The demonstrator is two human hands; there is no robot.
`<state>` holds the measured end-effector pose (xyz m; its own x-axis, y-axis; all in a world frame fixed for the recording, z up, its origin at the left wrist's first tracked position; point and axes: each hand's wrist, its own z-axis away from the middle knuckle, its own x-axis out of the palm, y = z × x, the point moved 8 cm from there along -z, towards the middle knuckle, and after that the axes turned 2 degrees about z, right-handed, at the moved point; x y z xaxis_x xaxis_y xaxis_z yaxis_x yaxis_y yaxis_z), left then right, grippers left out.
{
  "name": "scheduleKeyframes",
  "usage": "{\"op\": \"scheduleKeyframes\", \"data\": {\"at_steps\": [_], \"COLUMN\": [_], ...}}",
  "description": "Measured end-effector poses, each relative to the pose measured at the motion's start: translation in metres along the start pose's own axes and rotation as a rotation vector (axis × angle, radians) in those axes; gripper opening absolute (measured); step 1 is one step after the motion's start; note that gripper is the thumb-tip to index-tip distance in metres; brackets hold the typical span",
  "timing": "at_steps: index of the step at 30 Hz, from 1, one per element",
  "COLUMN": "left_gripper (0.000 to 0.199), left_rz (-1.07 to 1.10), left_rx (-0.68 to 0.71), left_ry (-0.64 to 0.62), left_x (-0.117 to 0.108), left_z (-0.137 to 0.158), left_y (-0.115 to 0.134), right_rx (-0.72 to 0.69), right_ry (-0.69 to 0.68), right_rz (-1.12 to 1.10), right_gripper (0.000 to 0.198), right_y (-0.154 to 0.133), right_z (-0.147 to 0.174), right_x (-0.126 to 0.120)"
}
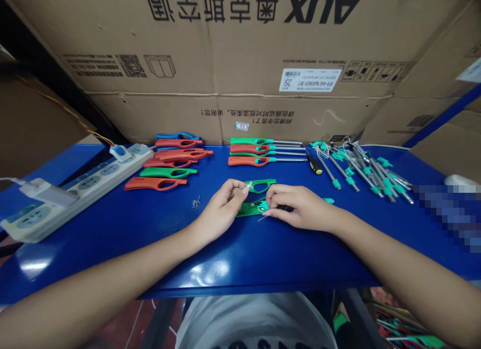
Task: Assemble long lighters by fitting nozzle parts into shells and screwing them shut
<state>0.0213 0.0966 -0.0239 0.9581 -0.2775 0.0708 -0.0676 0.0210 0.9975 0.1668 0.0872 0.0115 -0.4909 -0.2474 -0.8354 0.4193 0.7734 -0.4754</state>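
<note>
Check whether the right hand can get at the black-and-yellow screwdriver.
Probably yes: the screwdriver lies just beyond the right hand, with nothing visible between them, though that hand is busy at the green handle piece.

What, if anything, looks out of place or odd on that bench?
The metal tubes with teal ends lie crisscrossed in a heap at the right, unlike the neatly lined lighters. Small metal pieces, likely screws, lie loose on the blue table. The cardboard behind has upside-down print. Nothing looks clearly broken.
</note>
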Motion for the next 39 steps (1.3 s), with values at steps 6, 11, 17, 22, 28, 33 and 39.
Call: {"op": "scheduleKeyframes", "data": {"at_steps": [6, 11, 17, 22, 28, 33, 39], "left_gripper": [0.045, 0.043, 0.039, 0.035, 0.031, 0.029, 0.029], "left_rz": [-0.049, -0.061, -0.088, -0.114, -0.168, -0.189, -0.230], "left_rx": [0.025, 0.026, 0.024, 0.026, 0.013, 0.037, 0.029], "left_ry": [0.006, -0.008, -0.024, -0.042, -0.058, -0.073, -0.104], "left_x": [-0.001, 0.001, 0.002, 0.004, 0.005, 0.007, 0.010], "left_z": [-0.001, -0.001, 0.000, 0.000, 0.001, 0.001, 0.001], "left_y": [-0.001, 0.001, 0.003, 0.007, 0.012, 0.013, 0.010], "right_rx": [-0.031, -0.043, 0.016, 0.389, 0.541, 0.507, 0.487], "right_ry": [-0.062, -0.174, -0.106, 0.019, 0.008, -0.077, -0.117], "right_rz": [0.074, 0.250, 0.051, -0.462, -0.843, -0.819, -0.814], "right_gripper": [0.015, 0.016, 0.012, 0.027, 0.045, 0.042, 0.045], "right_y": [-0.006, -0.007, -0.003, 0.035, 0.049, 0.047, 0.047], "right_z": [0.001, 0.003, 0.001, 0.000, 0.003, 0.003, 0.002], "right_x": [0.001, 0.010, 0.004, 0.007, 0.012, 0.013, 0.018]}}
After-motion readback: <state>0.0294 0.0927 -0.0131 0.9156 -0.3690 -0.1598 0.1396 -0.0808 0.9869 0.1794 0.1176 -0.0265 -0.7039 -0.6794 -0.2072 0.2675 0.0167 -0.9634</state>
